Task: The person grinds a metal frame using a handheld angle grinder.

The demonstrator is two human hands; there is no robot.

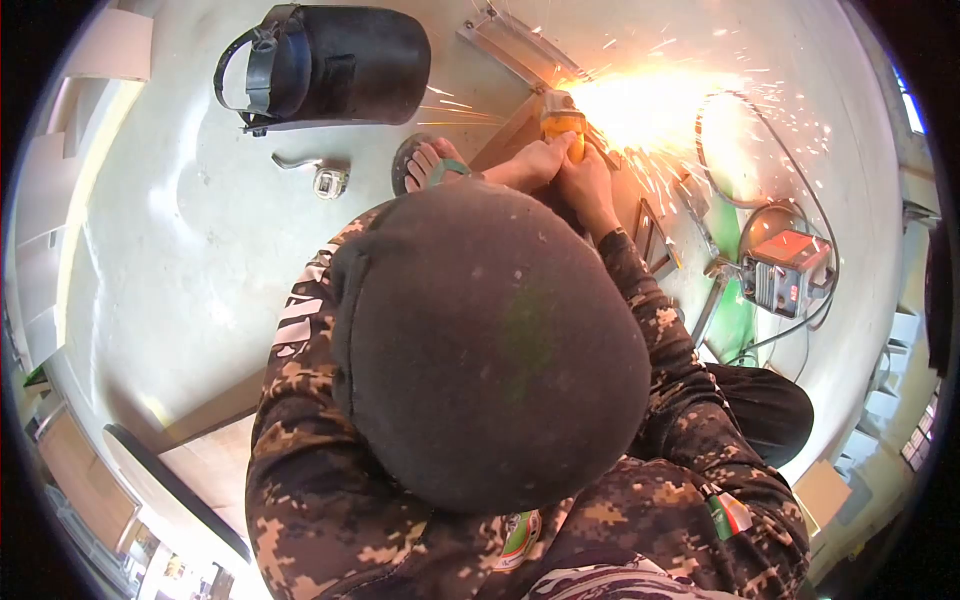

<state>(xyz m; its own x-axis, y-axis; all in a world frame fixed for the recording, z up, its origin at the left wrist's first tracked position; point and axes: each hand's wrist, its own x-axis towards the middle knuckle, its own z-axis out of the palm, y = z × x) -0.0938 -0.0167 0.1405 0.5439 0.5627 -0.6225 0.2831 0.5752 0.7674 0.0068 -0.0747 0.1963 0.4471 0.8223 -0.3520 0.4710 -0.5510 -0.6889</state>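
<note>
A yellow angle grinder (563, 122) throws a broad, bright fan of sparks to the right. My left hand (538, 163) is closed on the grinder from the left side. From the right, my right hand (586, 182) is wrapped around the grinder's body. The grinder's head is against or very close to a metal frame (520, 45); glare hides the exact contact and the disc. Beside my left hand is my foot in a sandal (432, 168), near the frame's brown lower part.
A black welding helmet (375, 65) lies on the floor at the upper left, with a tape measure (330, 181) below it. To the right stand a red-and-grey welding machine (788, 272) and its looping cable (800, 175). A dark cap (495, 345) covers much of the middle.
</note>
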